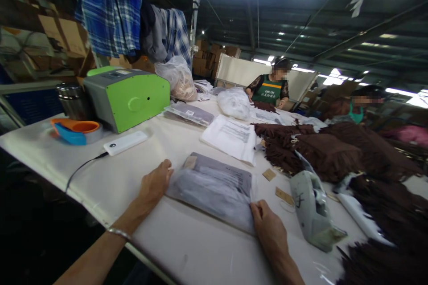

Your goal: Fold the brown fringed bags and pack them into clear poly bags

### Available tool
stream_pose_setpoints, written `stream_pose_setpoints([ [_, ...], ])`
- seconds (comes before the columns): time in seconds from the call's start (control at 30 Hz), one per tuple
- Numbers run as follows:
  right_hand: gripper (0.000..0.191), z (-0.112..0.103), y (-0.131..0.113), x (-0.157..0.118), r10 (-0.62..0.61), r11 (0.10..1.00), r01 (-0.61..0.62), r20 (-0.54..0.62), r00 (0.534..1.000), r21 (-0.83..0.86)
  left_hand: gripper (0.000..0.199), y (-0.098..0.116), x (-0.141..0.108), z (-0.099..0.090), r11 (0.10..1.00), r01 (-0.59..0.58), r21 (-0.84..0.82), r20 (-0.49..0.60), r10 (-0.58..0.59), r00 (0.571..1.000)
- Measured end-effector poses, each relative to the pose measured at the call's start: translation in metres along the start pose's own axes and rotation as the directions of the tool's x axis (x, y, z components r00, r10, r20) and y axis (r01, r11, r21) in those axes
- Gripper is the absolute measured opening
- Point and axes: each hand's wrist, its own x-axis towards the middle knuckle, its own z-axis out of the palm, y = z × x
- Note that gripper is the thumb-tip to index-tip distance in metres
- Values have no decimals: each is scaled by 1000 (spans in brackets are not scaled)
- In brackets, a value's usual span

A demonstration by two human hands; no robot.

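Note:
A flat grey item in a clear plastic bag (214,187) lies on the table in front of me, with printed text and a small tan label (190,161) showing through. My left hand (156,182) pinches the bag's left edge, fingers closed. At its right edge my right hand (270,227) grips the plastic between thumb and curled fingers. Just beyond the bag is a stack of white printed plastic bags (230,137). A grey tape dispenser (312,211) stands to the right of my right hand, near two tan tags (269,174).
Brown fringed bags (327,151) are heaped along the right side. A green and grey machine (133,98) stands at the left, beside an orange and blue tape ring (78,129) and a white corded device (125,142). Two people (270,89) work across the table.

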Motion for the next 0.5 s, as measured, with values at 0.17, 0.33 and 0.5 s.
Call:
stream_pose_setpoints([
  [0.17, 26, -6, -7, 3, -15, 998, 15, 4, 1000, 54, 33, 48, -33, 7, 776, -630, 17, -332, 599, 729],
  [0.33, 20, -26, 17, -6, 18, 1000, -18, -35, 999, -9, 70, 86, -53, 60, 678, -728, 100, -144, 734, 663],
  [0.5, 32, -85, 88, -16, 197, 945, -69, -386, 901, 320, 72, 81, -49, 79, 687, -717, 122, -180, 725, 664],
])
